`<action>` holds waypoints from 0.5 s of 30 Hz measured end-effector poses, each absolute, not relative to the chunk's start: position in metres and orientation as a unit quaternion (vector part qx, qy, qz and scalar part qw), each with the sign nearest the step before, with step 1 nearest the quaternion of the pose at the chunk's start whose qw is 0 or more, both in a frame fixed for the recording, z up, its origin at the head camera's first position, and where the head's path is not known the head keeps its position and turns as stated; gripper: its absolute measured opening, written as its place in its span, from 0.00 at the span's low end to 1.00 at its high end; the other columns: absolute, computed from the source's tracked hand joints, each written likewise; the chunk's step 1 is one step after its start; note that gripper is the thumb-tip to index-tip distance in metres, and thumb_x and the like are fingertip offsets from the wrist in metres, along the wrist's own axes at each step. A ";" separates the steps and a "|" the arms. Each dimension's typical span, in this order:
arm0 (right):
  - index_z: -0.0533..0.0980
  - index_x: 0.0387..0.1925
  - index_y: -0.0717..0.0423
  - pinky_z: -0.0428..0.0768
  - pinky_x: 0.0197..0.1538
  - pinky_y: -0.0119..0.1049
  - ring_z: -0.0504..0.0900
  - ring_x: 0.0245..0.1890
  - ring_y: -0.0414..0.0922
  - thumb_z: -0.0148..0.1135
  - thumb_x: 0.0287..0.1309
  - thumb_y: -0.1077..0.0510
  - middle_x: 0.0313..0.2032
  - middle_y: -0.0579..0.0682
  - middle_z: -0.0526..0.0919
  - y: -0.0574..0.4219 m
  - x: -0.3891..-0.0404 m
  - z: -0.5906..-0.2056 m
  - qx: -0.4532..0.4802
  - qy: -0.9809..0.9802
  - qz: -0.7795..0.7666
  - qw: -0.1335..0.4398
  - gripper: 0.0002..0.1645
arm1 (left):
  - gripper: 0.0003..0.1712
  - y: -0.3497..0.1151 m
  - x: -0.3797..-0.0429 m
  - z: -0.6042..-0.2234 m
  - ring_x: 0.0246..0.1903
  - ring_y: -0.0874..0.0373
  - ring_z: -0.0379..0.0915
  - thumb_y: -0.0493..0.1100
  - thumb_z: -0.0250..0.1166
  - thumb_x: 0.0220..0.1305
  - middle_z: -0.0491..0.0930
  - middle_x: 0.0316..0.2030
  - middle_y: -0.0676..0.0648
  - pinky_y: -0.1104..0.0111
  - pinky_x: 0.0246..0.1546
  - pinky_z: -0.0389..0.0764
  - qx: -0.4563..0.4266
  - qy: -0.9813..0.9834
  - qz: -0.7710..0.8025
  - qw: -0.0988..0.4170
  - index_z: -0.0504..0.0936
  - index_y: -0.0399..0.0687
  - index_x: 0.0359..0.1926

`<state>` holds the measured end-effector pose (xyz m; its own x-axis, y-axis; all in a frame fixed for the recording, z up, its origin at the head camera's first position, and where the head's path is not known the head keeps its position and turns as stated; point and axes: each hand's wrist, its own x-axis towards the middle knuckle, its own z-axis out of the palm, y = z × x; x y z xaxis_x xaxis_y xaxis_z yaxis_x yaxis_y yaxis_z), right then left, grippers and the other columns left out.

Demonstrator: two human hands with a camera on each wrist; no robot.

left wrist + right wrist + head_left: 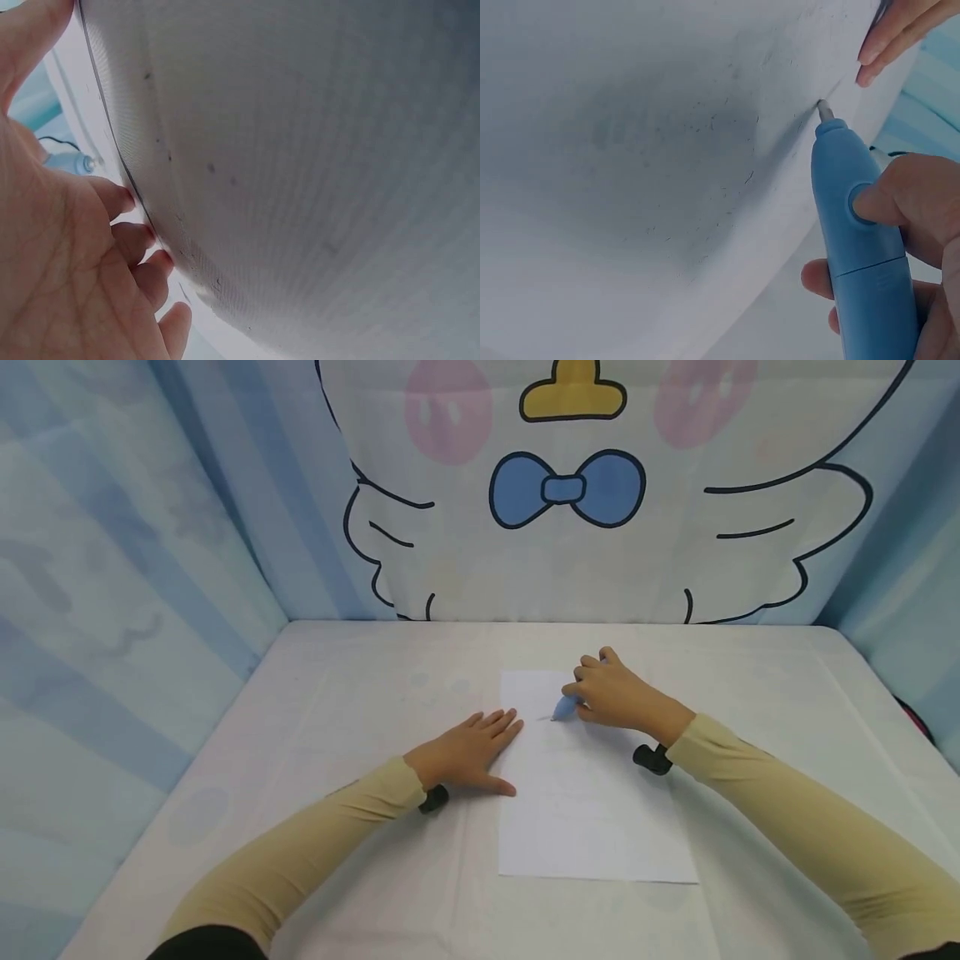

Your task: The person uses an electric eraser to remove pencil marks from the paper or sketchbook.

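A white sheet of paper lies on the table. My right hand grips a blue electric eraser, a pen-like tool with a metal tip. The thumb rests on its round button, and the tip meets the paper near a faint grey line. Small dark crumbs are scattered over the sheet in the right wrist view. At the paper's left edge lies my left hand, fingers spread, fingertips on the edge and thumb pointing toward the sheet.
A pale cloth covers the table. Blue and white curtains stand at the sides, and a backdrop with a cartoon bow tie hangs behind the far edge. Dark wrist cameras sit under both wrists.
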<state>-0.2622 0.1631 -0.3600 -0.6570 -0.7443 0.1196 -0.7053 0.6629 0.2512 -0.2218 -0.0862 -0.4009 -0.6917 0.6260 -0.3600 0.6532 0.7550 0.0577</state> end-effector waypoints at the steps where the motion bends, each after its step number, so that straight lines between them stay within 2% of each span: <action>1: 0.83 0.39 0.52 0.69 0.50 0.54 0.74 0.35 0.49 0.67 0.49 0.56 0.32 0.52 0.82 0.163 -0.263 -0.360 0.401 -0.906 -0.090 0.107 0.12 | 0.60 -0.086 -0.222 -0.401 0.75 0.54 0.32 0.78 0.51 0.53 0.34 0.75 0.49 0.57 0.74 0.41 0.348 0.919 -0.039 0.182 0.37 0.52 0.75; 15: 0.83 0.39 0.52 0.69 0.50 0.55 0.74 0.35 0.49 0.67 0.49 0.56 0.31 0.52 0.82 0.162 -0.264 -0.362 0.401 -0.905 -0.091 0.107 0.12 | 0.60 -0.085 -0.222 -0.401 0.75 0.54 0.32 0.78 0.51 0.53 0.34 0.75 0.49 0.57 0.74 0.40 0.345 0.919 -0.040 0.185 0.38 0.53 0.75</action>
<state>-0.2639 0.1620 -0.3616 -0.6558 -0.7452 0.1208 -0.7062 0.6621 0.2508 -0.2219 -0.0854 -0.4010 -0.6937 0.6194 -0.3675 0.6488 0.7590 0.0546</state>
